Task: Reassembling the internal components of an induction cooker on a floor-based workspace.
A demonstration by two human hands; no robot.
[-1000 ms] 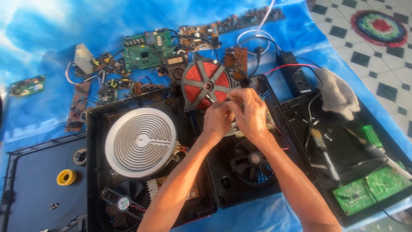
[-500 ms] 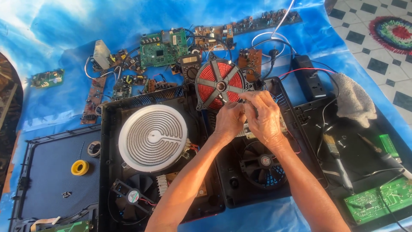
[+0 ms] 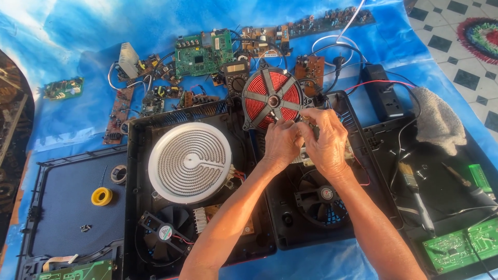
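An opened black double cooktop housing (image 3: 140, 171) lies on a blue sheet. Its left half holds a white spiral heating plate (image 3: 189, 162). At the back stands a red induction coil (image 3: 272, 97), tilted up. My left hand (image 3: 282, 142) and my right hand (image 3: 324, 140) are pressed together over the right half, just below the coil. The fingers of both pinch something small and dark; I cannot tell what it is. A black cooling fan (image 3: 322, 194) sits under my right wrist.
Several circuit boards (image 3: 203, 52) and wires lie along the back. A black adapter (image 3: 386, 98) and grey cloth (image 3: 441, 122) are at the right, with a brush (image 3: 415, 194) and green boards (image 3: 456, 251). A yellow tape roll (image 3: 101, 196) rests on the dark panel at left.
The view has shifted, so everything sits further right in the frame. My hands stay together at the same spot below the red coil.
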